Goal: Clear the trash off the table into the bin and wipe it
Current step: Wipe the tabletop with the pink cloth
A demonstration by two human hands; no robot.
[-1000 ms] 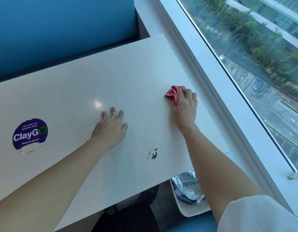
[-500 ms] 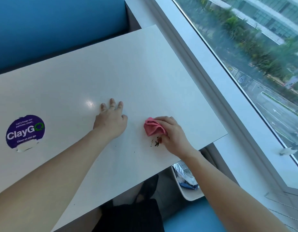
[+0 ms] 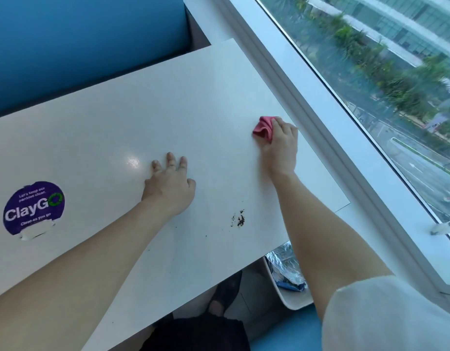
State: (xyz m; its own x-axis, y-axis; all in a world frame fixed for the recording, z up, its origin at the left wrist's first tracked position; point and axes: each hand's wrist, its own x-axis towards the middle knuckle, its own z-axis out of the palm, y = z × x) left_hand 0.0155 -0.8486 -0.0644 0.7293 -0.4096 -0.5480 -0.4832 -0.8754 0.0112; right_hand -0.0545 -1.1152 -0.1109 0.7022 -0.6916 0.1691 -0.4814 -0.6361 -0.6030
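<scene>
White counter [image 3: 117, 110] fills view. Bin [image 3: 294, 304] below its near edge, foil wrapper [image 3: 282, 262] inside. Left grip [image 3: 169, 186] flat on counter, fingers spread, holding nothing. Right grip [image 3: 280, 145] curled over pink cloth [image 3: 263, 129], pressing it down near right edge. Crumbs [image 3: 240, 219] on counter between arms.

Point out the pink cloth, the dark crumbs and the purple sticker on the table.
pink cloth [image 3: 262, 129]: head view, on the bunched fold at its left side.
dark crumbs [image 3: 240, 220]: head view, on the densest clump.
purple sticker [image 3: 34, 207]: head view, on the white lettering at its middle.
</scene>
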